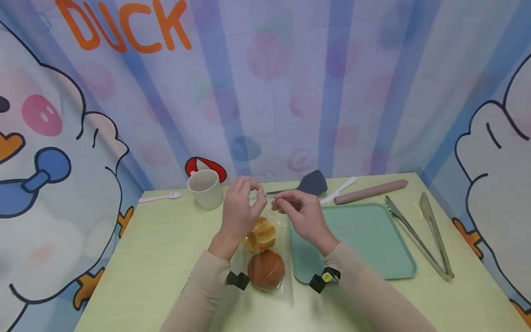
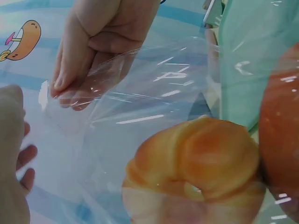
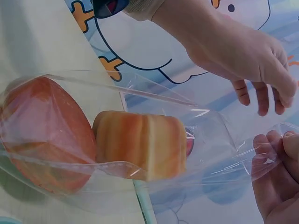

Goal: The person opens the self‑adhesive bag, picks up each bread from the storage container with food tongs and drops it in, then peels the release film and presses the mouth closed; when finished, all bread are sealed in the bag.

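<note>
A clear plastic bag (image 3: 219, 154) holds two bread rolls: a ridged golden one (image 1: 260, 235) nearer the hands and a smooth, round brown bun (image 1: 267, 270) below it. My right hand (image 1: 300, 214) pinches the bag's upper end between thumb and fingers, seen closely in the left wrist view. Across from it, my left hand (image 1: 242, 207) is raised at the bag's upper end. Its thumb and forefinger come together while the other fingers (image 3: 262, 98) hang loosely apart. Whether anything lies between that thumb and forefinger is unclear; the tips reach the right wrist view's edge.
A green tray (image 1: 365, 240) lies right of the bag, with metal tongs (image 1: 435, 240) beyond it. Along the back are a white mug (image 1: 205, 189), a dark spatula (image 1: 313, 183), a white utensil (image 1: 340, 189) and a mauve rolling pin (image 1: 371, 192). A pink spoon (image 1: 162, 197) lies far left.
</note>
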A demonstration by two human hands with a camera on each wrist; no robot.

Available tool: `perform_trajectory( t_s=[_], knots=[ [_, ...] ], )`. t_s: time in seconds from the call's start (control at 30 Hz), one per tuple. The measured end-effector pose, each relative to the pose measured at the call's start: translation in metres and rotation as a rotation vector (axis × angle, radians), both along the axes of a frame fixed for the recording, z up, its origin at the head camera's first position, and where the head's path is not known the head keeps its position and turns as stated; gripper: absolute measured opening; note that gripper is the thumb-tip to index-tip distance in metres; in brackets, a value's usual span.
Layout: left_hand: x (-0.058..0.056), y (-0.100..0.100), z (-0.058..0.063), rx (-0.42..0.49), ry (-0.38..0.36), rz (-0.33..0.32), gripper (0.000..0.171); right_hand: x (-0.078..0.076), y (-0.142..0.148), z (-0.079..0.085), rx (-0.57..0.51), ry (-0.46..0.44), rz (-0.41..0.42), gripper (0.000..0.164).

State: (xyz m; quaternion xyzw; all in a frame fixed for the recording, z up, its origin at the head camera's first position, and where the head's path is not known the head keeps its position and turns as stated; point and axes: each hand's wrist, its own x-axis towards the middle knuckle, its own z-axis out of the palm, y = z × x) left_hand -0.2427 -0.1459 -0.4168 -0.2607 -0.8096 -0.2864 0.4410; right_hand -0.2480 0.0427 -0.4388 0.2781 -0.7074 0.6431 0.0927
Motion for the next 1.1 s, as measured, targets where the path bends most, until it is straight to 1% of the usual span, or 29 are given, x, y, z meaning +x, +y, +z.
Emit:
perform_trajectory(
  t_s=[0.1,0.17,0.3,0.43,0.63,0.73,0.93,1.1],
  knots=[
    [0.003,-0.001,-0.001,-0.07,0.054,-0.066,0.007,0.001,0.0,0.001,-0.002,0.002,0.002,0.015],
    [0.004,0.0,-0.001,-0.113,0.089,-0.087,0.01,0.001,0.0,0.002,0.002,0.003,0.003,0.017],
    [0.006,0.002,-0.002,-0.139,0.118,-0.075,0.015,0.003,0.0,0.005,0.029,0.008,-0.005,0.019],
    [0.007,0.004,0.001,-0.144,0.113,-0.063,0.015,0.004,0.0,0.006,0.047,0.028,-0.015,0.02],
    [0.008,0.005,0.004,-0.135,0.103,-0.063,0.01,0.004,-0.001,0.004,0.067,0.066,-0.02,0.021],
    [0.007,0.005,0.003,-0.158,0.12,-0.039,0.008,0.006,-0.001,0.003,0.086,0.085,-0.035,0.021],
    [0.005,0.007,0.003,-0.225,0.163,0.042,0.008,0.008,-0.003,0.003,0.122,0.125,-0.075,0.02],
    [0.004,0.01,0.002,-0.228,0.146,0.096,0.007,0.007,-0.004,0.004,0.132,0.167,-0.083,0.018]
  ],
)
